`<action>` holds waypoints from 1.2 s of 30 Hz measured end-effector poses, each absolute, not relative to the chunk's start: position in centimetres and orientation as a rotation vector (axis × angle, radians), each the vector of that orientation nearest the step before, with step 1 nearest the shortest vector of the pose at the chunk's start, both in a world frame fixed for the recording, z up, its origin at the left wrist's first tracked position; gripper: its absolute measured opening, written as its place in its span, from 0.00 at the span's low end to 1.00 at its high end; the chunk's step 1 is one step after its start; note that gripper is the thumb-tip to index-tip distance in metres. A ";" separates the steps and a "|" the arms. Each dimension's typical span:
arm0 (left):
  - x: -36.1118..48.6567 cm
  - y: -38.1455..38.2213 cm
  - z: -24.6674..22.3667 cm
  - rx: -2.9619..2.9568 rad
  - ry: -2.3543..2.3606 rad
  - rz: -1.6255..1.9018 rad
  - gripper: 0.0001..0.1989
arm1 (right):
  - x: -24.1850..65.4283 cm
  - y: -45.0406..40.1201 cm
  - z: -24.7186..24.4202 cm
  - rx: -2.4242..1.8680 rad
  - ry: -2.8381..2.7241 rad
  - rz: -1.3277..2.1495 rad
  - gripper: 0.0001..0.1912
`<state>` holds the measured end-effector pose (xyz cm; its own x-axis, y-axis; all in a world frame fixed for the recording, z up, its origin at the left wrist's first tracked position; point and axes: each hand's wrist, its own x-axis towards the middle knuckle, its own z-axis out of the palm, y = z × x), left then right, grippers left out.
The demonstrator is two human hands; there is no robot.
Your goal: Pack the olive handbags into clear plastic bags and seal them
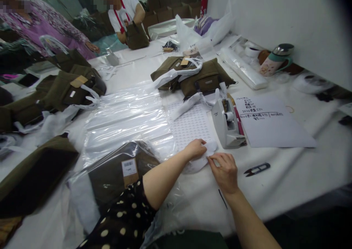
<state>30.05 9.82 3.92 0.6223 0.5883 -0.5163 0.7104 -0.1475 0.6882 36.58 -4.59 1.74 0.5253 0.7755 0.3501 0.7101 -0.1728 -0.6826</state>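
Observation:
My left hand is closed, its curled fingers on a soft white piece whose kind I cannot make out. Beside it, my right hand pinches thumb and forefinger together at the edge of that piece; whatever lies between the fingertips is too small to name. Beneath my left forearm lies an olive bag with a tag, inside a clear plastic bag. Just beyond the hands is a sheet of small printed labels. A grey tape dispenser stands right of that sheet.
Thread snips and a handwritten paper lie to the right. Flat clear plastic bags are left of the labels. Olive handbags with wrapped handles lie beyond, more at left. A tumbler stands far right. Two people work across the table.

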 end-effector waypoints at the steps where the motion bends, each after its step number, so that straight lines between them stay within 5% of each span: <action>1: 29.7 9.8 4.6 1.876 1.040 -0.110 0.20 | 36.3 -4.6 2.3 -1.873 -1.086 0.204 0.08; 6: 23.5 8.2 10.5 2.288 0.829 0.628 0.17 | 34.1 -3.6 6.4 -1.380 -0.366 1.020 0.15; 11: 11.0 2.1 13.7 2.484 0.618 1.184 0.10 | 29.3 -0.4 10.3 -1.195 -0.392 1.420 0.17; 22: -7.8 -4.0 11.9 2.239 1.502 1.417 0.13 | 6.5 8.0 17.7 -1.074 -1.150 2.159 0.22; 36: -13.5 2.6 7.9 2.293 1.747 1.064 0.12 | 1.2 11.3 14.0 -1.526 -1.537 1.970 0.22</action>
<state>-13.46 2.60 7.87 0.1148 0.8714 0.4769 0.8236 -0.3519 0.4448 1.25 11.26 13.98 -0.4400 0.6841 -0.5817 0.3978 -0.4323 -0.8092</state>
